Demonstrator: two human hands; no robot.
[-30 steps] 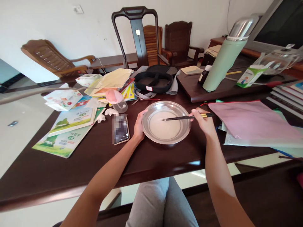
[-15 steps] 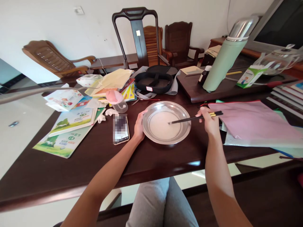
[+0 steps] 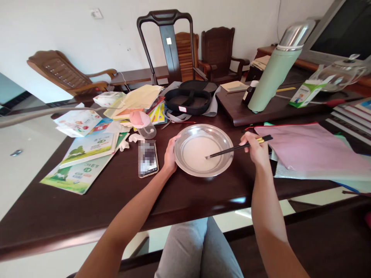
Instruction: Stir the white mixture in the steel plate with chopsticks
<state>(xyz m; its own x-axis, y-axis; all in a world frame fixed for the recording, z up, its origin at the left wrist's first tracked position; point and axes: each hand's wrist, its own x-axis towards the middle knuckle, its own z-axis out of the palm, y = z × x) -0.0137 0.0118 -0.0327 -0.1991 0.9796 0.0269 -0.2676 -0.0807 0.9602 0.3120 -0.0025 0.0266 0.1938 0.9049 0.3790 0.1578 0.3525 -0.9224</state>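
Note:
A round, shallow metal bowl (image 3: 226, 165) stands on the dark wooden table (image 3: 185, 199), with a whitish liquid (image 3: 197, 151) in its bottom. My left hand (image 3: 171, 153) grips the bowl's left rim, its fingers partly hidden behind the wall. In my right hand (image 3: 252, 146) is a pair of black chopsticks (image 3: 232, 149) with gold bands near the upper ends. Their tips dip into the liquid, a little right of and below the bowl's middle. A phone (image 3: 148, 158) lies left of my left hand.
To the left are booklets (image 3: 88, 150), crumpled tissues (image 3: 124, 144) and a pink-lidded cup (image 3: 143, 124). Behind the bowl sits an open black case (image 3: 188, 101). A green thermos (image 3: 275, 71) stands at the back right, and a pink zip pouch (image 3: 307, 148) lies right of my right hand.
The chopstick tips have moved toward me within the liquid, and the sticks slant more steeply. My left hand and the bowl have stayed in place.

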